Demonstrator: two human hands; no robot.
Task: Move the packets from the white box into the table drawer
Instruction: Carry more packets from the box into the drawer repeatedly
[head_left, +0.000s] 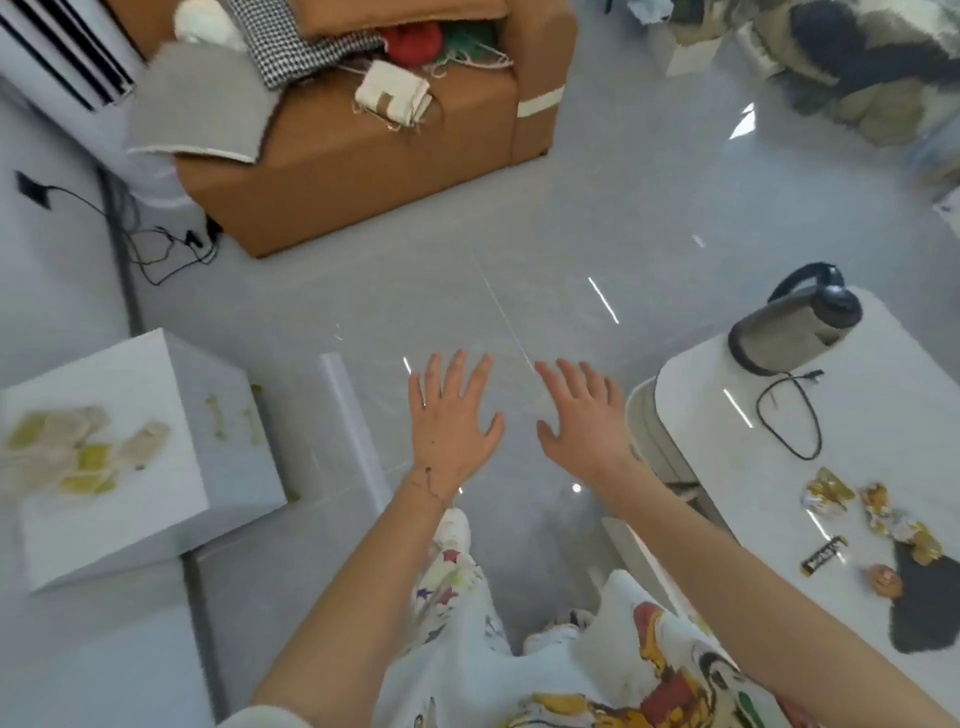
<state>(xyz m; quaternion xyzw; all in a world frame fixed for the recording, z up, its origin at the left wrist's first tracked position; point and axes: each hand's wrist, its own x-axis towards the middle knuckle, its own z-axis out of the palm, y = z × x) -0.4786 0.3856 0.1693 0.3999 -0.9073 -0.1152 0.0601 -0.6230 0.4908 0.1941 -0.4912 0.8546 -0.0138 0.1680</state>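
Note:
A white box (156, 509) stands on the floor at the left, blurred by motion. Several yellow-and-beige packets (78, 452) lie on its top. My left hand (449, 421) and my right hand (584, 418) hover side by side over the grey floor in the middle, fingers spread, holding nothing. Both are well to the right of the box. A white table (727, 415) stands at the right; the table's side shows below its edge, but I cannot make out a drawer front clearly.
On the table lie a grey speaker (789, 332), a black cable (795, 415), several gold wrappers (878, 512) and a dark snack bar (823, 556). A brown sofa (363, 161) with fabrics stands behind. Cables (156, 244) trail on the floor at the left.

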